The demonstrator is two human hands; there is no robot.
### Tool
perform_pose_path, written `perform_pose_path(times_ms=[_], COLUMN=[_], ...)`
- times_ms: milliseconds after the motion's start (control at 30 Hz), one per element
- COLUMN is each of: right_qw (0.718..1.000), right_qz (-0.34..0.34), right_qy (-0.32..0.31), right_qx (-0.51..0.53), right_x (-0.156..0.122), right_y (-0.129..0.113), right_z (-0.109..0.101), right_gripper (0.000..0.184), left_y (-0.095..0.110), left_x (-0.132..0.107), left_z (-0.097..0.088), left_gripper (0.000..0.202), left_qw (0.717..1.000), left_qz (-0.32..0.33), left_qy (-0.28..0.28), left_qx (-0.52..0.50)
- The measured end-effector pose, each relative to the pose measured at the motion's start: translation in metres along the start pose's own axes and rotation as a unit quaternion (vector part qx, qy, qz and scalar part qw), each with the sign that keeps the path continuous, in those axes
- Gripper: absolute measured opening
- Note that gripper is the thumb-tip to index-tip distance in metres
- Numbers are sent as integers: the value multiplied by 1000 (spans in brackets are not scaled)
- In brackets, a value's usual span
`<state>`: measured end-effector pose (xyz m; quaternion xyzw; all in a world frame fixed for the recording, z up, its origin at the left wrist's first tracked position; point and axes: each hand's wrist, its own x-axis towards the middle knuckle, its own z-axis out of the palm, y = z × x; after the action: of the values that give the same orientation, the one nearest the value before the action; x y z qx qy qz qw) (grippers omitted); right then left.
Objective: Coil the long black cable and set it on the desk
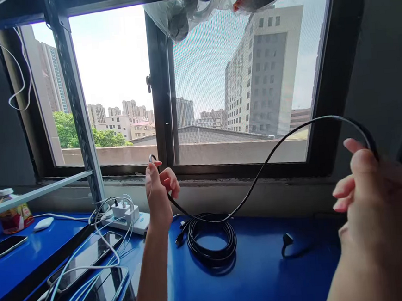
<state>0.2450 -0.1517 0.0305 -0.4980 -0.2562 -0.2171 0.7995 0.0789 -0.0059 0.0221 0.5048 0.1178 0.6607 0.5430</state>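
Black cable (pixel 263 167) drops from my left hand (pixel 158 193), pinched shut on it at frame centre, into the coil (pixel 231 241) on the blue worktop (pixel 284 278), then arcs up right to my right hand (pixel 372 202), loosely curled around it at lower right.

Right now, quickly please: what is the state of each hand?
Left hand: closed, fingers gripping the black cable, raised above its coil.
Right hand: fingers curled, holding the far loop of the same cable.
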Motion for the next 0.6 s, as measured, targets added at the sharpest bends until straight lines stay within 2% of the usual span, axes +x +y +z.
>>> perform_pose_path(times_ms=[67,133,200,367,467,600], right_qw=[998,995,992,965,944,905], right_qz=[-39,-50,-36,-32,-46,-39], right_qy=[-10,-38,-76,-245,-320,-424], right_qx=[48,79,90,90,63,-12], right_x=[0,-1,-2,-12,-16,-22], right_y=[-3,-3,-2,-1,-3,-10], right_z=[-2,-2,-2,3,3,-3], right_gripper=[38,49,50,63,73,72], left_y=[-4,-2,3,13,12,3], left_x=[1,-2,-6,-18,-24,-28], left_z=[2,3,4,10,19,30], left_gripper=[33,27,26,31,35,47], left_qw=[1000,997,991,967,963,960], left_qz=[-14,-32,-43,-56,-52,-77], left_qy=[-14,-64,-123,-247,-265,-267], left_qx=[2,-12,-35,-33,21,34])
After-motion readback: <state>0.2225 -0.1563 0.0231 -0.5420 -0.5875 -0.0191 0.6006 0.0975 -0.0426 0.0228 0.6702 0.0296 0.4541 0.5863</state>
